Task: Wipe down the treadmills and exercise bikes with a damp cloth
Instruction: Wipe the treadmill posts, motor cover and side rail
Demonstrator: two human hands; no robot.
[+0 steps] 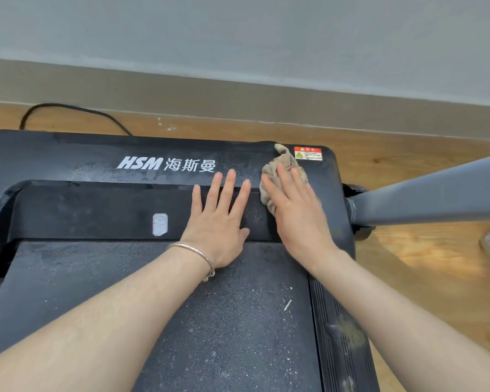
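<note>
- At the far right corner of the black plastic treadmill motor hood [96, 165], a crumpled beige cloth [283, 162] lies flat on the hood. One tip of it points at the far edge, just beside a red, white and yellow warning sticker [308, 153].
- Right hand [297, 210]: palm down on the cloth, fingers straight and close together, pressing it onto the hood. No curl round the cloth. The near half of the cloth is hidden under the palm.
- Left hand [221, 216]: flat, fingers spread and straight, nothing held. Palm sits on the hood's near step, heel at the far edge of the dark grey running belt [210, 321], and the fingertips reach the upper hood face.
- Hands sit side by side, close but not touching.
- Thin silver bangle [193, 250] on the left wrist.
- White "HSM" logo with Chinese characters [166, 164] sits mid-hood, left of both hands. A small worn white label [160, 224] is on the step below it.
- Grey dust film on the hood; belt is speckled with white grit and one short white sliver.
- Ribbed black side rail [340, 335] along the belt's right edge carries a yellowish dust patch.
- Grey metal upright post [436, 190] joins at the hood's right edge.
- Black power cable [68, 108] loops on the wooden floor [408, 165] past the far left corner.
</note>
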